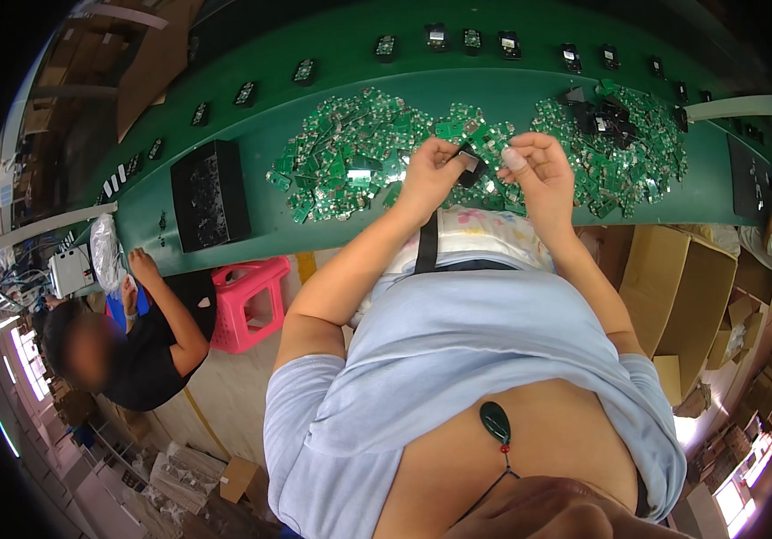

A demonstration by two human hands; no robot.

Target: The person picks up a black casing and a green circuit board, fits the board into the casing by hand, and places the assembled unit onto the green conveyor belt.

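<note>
My left hand (431, 181) grips a small black plastic housing (470, 174) between thumb and fingers, over the near edge of the green bench. A pale patch shows on its top. Close beside it, to the right, is my right hand (543, 178), its fingers curled in toward the thumb, which has a white covering on its tip. Whatever sits in that pinch is too small to make out. Under and beyond both hands lies a wide heap of small green circuit boards (341, 153). Several black housings (611, 119) are piled on the heap's right part.
Spaced black units (305, 71) line the green strip behind the heap. A black tray (211, 196) with small dark parts stands at the left. A pink stool (251, 304) and a co-worker in black (157, 355) are left of me; a cardboard box (674, 292) is at right.
</note>
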